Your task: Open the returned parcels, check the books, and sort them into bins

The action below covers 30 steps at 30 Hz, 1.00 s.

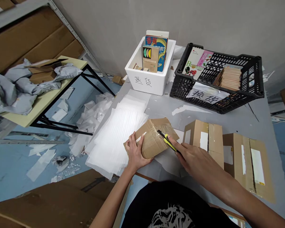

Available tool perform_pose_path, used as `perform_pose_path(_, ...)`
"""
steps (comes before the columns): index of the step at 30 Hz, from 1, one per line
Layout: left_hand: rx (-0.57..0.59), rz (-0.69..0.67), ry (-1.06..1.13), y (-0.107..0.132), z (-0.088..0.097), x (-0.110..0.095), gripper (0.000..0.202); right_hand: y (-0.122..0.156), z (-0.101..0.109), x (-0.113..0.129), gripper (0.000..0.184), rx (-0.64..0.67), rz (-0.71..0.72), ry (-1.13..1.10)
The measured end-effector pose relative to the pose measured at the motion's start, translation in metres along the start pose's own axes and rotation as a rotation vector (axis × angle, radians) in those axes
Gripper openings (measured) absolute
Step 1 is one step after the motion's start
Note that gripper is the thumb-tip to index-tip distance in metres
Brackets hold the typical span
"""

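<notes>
Nearest, over the person's black T-shirt (pixel 173 205), both hands work at a small taped cardboard parcel (pixel 152 139). The left hand (pixel 135 153) steadies the parcel's near end, its fingers (pixel 133 142) curled against the taped cardboard. The right hand (pixel 192 158) sits just beside it, its fingers (pixel 181 148) closed around a yellow-and-black utility knife (pixel 168 142), whose front end touches the parcel's taped top.

The parcel rests at the edge of a pile of white foam sheets (pixel 114 139) on the grey worktop (pixel 230 122). To its right lie two opened cardboard boxes (pixel 242 161), flaps spread.

Farther on stands a white foam box (pixel 147 81) marked with handwritten characters and holding upright books (pixel 155 52). Beside it, a black plastic crate (pixel 218 103) carries a paper sign (pixel 205 94), a book (pixel 194 63) and a stack of thin booklets (pixel 228 79).

To the left, a side table (pixel 45 103) holds crumpled grey mailer bags (pixel 21 90), while white foam scraps (pixel 85 123) litter the blue floor (pixel 11 164) below.
</notes>
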<state>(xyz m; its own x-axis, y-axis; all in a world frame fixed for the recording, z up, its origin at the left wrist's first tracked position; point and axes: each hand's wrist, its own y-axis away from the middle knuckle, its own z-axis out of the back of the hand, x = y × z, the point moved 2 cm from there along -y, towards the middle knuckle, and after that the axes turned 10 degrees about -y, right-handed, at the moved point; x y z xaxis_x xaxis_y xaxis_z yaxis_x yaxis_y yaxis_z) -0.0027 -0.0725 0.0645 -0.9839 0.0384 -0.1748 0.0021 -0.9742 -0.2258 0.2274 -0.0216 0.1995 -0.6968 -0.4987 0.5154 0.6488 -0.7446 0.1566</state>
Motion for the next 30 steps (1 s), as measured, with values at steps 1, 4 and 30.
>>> perform_pose_path(1, 0.01, 0.007, -0.002, 0.0, 0.0, 0.0, 0.11, 0.001, -0.001, 0.001, 0.064, -0.004, -0.004, -0.003)
perform_pose_path(4, 0.029, 0.025, -0.008, 0.0, 0.0, -0.001, 0.109, 0.004, -0.003, 0.004, 0.063, -0.017, -0.038, 0.003)
perform_pose_path(30, 0.066, 0.098, -0.066, -0.027, 0.004, -0.021, 0.099, 0.05, -0.023, -0.074, 0.079, -0.338, -0.546, 0.349)
